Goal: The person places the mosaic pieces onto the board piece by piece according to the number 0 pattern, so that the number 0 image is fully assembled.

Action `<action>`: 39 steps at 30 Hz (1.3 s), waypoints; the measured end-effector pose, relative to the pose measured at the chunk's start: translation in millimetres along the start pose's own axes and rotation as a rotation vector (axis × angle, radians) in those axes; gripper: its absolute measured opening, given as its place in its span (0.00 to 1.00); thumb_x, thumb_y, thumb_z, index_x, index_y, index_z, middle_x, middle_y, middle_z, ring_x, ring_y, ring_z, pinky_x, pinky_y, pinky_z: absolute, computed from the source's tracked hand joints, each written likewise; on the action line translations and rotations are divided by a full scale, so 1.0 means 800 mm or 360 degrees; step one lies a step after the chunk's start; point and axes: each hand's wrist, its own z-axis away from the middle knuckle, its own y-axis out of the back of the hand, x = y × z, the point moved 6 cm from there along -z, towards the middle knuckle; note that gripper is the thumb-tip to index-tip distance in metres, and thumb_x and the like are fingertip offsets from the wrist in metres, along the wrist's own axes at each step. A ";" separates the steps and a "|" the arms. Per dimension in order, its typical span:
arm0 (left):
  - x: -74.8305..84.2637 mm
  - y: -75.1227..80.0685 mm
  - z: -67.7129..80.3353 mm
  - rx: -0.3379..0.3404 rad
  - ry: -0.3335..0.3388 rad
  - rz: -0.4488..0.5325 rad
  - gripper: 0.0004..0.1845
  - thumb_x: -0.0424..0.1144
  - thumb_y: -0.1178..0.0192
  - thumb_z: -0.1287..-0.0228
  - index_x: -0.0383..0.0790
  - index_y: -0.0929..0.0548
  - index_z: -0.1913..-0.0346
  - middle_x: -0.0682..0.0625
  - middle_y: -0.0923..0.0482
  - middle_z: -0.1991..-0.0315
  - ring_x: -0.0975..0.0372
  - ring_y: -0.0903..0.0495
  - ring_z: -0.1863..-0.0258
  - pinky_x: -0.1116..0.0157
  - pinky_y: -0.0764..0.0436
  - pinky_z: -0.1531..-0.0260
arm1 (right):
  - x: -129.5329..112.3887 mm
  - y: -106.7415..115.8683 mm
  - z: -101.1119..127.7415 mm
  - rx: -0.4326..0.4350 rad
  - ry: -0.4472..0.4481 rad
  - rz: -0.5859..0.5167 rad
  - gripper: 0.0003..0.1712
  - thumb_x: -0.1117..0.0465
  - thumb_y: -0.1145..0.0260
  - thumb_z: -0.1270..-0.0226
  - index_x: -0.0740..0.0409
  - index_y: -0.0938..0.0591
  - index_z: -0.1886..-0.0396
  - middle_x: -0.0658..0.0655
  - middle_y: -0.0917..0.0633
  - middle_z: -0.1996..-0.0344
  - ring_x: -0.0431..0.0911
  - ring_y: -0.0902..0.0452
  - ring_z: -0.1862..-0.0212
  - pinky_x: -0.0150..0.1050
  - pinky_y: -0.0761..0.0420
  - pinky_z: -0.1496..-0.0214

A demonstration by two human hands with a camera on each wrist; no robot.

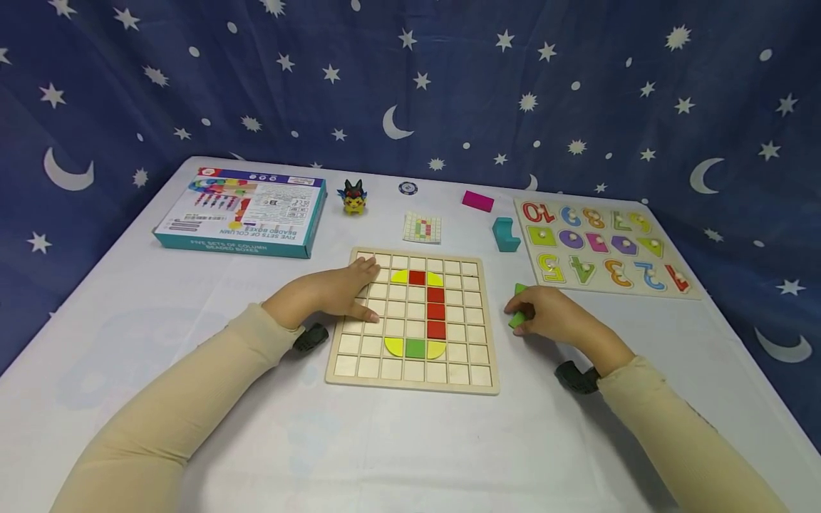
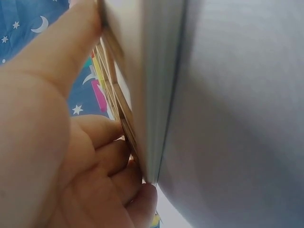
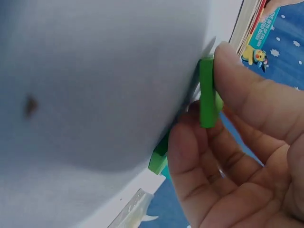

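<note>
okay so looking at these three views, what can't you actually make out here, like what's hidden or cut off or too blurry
- Green piece: head view, mostly covered by the right hand; its full shape is unclear. In the right wrist view it shows edge-on only.
- Grid board: head view, the left hand covers its upper left cells; left wrist view shows only a blurred edge.
- Pattern card: head view, too small to read.
- Box print: small and upside down.

Looks like a play corner for children, set up as a small studio: dark blue curtain (image 1: 449,78) printed with stars and moons behind a white table (image 1: 128,335), covered with toys such as a number puzzle (image 1: 599,246), a wooden grid board (image 1: 413,324), a game box (image 1: 244,214) and a little figure (image 1: 353,197).
</note>
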 end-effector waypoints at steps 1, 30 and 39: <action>0.000 0.000 0.000 -0.0001 0.0000 0.0000 0.52 0.56 0.40 0.44 0.29 0.55 0.29 0.37 0.64 0.27 0.47 0.64 0.28 0.51 0.56 0.30 | -0.001 0.000 0.001 0.0000 0.0004 0.0006 0.16 0.69 0.28 0.51 0.63 0.17 0.59 0.55 0.18 0.66 0.45 0.28 0.65 0.38 0.24 0.60; 0.000 0.001 0.000 -0.0017 0.0009 -0.0006 0.52 0.56 0.40 0.43 0.29 0.56 0.29 0.37 0.64 0.27 0.47 0.65 0.28 0.51 0.56 0.30 | -0.131 -0.010 -0.045 -0.0141 0.0378 -0.0074 0.08 0.67 0.30 0.47 0.55 0.21 0.68 0.50 0.19 0.70 0.44 0.25 0.65 0.35 0.22 0.62; -0.002 -0.001 -0.002 -0.0027 0.0017 -0.0013 0.52 0.57 0.40 0.44 0.30 0.56 0.29 0.38 0.65 0.27 0.47 0.65 0.28 0.51 0.55 0.30 | -0.170 -0.025 -0.075 -0.0176 0.0484 -0.0061 0.07 0.65 0.30 0.47 0.55 0.19 0.68 0.50 0.19 0.71 0.44 0.26 0.66 0.33 0.25 0.66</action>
